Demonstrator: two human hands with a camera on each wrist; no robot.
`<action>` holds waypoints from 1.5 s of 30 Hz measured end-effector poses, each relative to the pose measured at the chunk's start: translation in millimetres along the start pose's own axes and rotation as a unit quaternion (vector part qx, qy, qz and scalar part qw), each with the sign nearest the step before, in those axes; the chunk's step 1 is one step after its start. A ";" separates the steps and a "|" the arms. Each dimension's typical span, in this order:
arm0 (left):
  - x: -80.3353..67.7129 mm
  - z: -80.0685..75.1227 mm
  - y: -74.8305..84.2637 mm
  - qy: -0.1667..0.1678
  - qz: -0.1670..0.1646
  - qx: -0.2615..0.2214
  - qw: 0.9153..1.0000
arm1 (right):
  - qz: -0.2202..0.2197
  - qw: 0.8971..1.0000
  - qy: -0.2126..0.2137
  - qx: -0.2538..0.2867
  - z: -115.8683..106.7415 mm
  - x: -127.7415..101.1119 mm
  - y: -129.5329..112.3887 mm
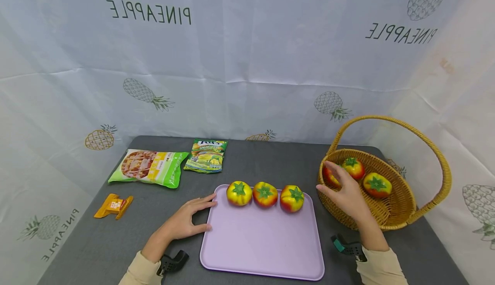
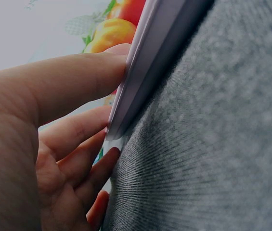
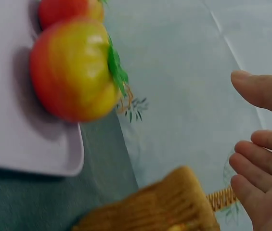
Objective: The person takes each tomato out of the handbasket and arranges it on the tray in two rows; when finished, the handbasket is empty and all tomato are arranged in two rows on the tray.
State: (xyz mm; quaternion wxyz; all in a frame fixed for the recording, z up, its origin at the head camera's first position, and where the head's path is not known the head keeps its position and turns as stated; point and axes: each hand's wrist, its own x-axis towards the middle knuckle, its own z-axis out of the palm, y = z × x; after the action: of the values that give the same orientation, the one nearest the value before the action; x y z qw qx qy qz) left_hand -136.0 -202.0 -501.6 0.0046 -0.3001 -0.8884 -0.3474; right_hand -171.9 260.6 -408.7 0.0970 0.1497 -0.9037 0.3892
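A lilac tray (image 1: 263, 246) lies on the grey table, with three red-yellow tomatoes (image 1: 264, 194) in a row along its far edge. My left hand (image 1: 190, 219) rests flat on the table, its fingers (image 2: 83, 77) touching the tray's left rim (image 2: 140, 62). My right hand (image 1: 345, 190) hovers over the near rim of a wicker basket (image 1: 390, 216), fingers (image 3: 263, 91) spread and holding nothing. Three more tomatoes lie in the basket: one (image 1: 377, 184) at the right, one (image 1: 352, 167) behind, and one (image 1: 328, 175) partly hidden by my hand. The nearest tray tomato (image 3: 73, 70) shows in the right wrist view.
Two snack bags (image 1: 148, 167) (image 1: 206, 155) lie at the back left of the table, and an orange clip (image 1: 114, 205) sits nearer the left edge. A pineapple-print cloth hangs behind and at both sides. The basket's tall handle (image 1: 437, 151) arches over it.
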 end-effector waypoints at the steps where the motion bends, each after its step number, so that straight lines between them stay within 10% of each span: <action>1: -0.1 0.0 0.1 0.000 0.000 -0.001 1.000 | 0.011 1.000 0.002 -0.001 -3.4 0.9 2.3; 14: -0.9 1.8 -1.5 0.000 0.000 -0.001 1.000 | 0.133 0.987 -0.060 -0.065 -28.9 16.7 37.3; 45: 0.5 -0.3 0.0 0.007 0.012 0.003 1.000 | 0.118 0.981 -0.066 -0.141 -21.9 29.9 59.3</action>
State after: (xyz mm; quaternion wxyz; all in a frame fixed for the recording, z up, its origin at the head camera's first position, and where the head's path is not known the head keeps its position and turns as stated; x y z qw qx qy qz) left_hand -136.5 -201.9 -501.3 0.0157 -0.3080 -0.8858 -0.3469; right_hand -219.1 309.5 -425.1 0.0104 0.0523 -0.9652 0.2559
